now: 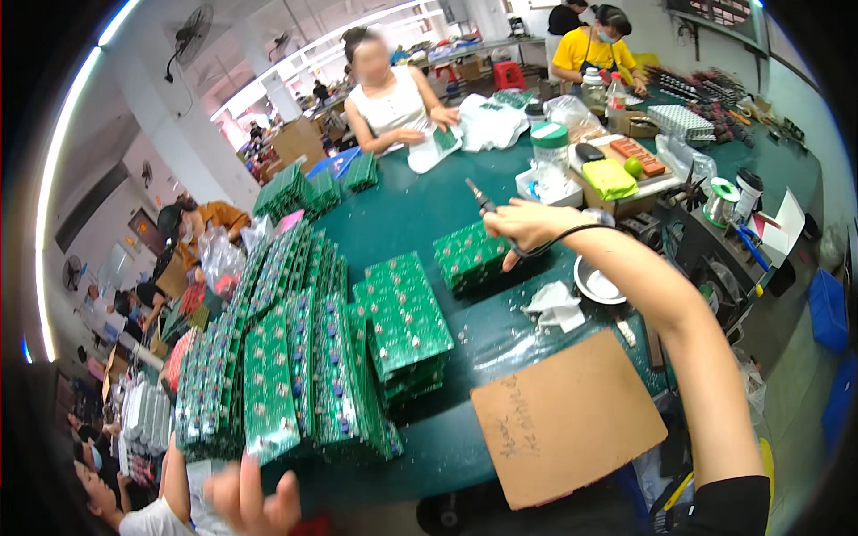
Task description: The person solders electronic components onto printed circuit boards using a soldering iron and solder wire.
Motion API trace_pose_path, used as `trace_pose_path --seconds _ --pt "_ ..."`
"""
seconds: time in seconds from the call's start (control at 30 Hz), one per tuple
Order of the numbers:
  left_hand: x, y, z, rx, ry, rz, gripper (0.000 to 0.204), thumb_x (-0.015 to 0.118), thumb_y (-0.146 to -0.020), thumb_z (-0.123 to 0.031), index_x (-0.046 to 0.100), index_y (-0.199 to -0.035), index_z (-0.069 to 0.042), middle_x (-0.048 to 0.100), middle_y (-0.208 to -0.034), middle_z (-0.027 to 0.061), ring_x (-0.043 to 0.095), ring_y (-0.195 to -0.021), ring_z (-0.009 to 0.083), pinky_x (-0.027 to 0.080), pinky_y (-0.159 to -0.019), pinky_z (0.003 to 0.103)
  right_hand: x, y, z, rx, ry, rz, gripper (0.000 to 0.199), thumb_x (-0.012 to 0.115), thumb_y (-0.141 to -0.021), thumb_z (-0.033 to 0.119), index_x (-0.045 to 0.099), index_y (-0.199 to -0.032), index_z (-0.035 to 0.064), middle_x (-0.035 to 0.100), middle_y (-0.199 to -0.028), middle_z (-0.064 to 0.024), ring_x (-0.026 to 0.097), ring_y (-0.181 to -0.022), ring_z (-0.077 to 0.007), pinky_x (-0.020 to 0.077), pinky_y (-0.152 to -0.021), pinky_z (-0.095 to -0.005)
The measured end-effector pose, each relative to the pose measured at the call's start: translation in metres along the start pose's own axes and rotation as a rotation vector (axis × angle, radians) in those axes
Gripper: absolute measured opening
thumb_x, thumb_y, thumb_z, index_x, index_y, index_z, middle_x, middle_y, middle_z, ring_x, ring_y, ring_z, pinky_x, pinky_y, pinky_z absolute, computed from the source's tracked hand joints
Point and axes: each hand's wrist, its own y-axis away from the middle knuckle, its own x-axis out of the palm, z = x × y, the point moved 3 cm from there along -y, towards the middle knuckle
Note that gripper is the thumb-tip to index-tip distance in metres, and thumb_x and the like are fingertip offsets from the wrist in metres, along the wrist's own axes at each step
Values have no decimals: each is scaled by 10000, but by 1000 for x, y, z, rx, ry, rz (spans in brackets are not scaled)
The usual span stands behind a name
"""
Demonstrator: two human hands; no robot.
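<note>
My right hand (534, 225) is closed around a soldering iron (481, 195), its metal tip pointing up and to the left. The iron's black cable loops back over my wrist. Below that hand is a low stack of green circuit boards (468, 254). Another board stack (407, 314) stands left of it, in the middle of the table. Tall, leaning rows of circuit boards (271, 375) fill the left side. At their near end is my left hand (255, 502), slightly blurred, fingers apart and nothing visible in them. Its fingertips are close to the nearest board's lower edge; contact is unclear.
A brown cardboard sheet (567, 418) lies at the near edge of the green table (393, 223). Crumpled tissue (556, 306) and a white dish (601, 281) are beyond it. Solder wire (720, 202) stands right. Across the table sits a person in white (393, 105).
</note>
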Motion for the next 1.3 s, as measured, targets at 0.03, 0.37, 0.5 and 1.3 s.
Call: trace_pose_path --seconds 0.03,0.37,0.5,1.3 --pt "-16 1 -6 -56 78 -134 235 564 -938 -185 605 -983 41 612 -896 151 572 -728 255 462 -677 345 4 -8 -8 21 -16 49 663 791 -664 521 441 -1020 84 562 -986 -109 559 -1007 -337 358 -965 -520" --pt "-2 36 -104 -441 651 -51 250 697 -730 48 584 -944 -17 435 -628 47 355 -513 173 287 -502 331 33 -39 -49 98 -147 224 821 841 -561 574 436 -1072 76 586 -1083 -128 554 -1095 -347 346 -970 -573" --pt "15 46 -124 -575 776 -32 269 708 -753 32 594 -990 -23 452 -664 49 364 -535 171 305 -518 332 29 -40 -47 32 -104 130 782 859 -548 532 455 -1049 87 607 -1008 -151 586 -994 -369 435 -833 -440" --pt "93 26 -243 -1715 2133 660 245 625 -915 -89 482 -1114 -65 631 -844 3 441 -622 13 331 -553 182 -24 208 178 -82 -86 -31 673 825 -586 453 454 -991 63 523 -965 -63 511 -961 -292 349 -932 -414"
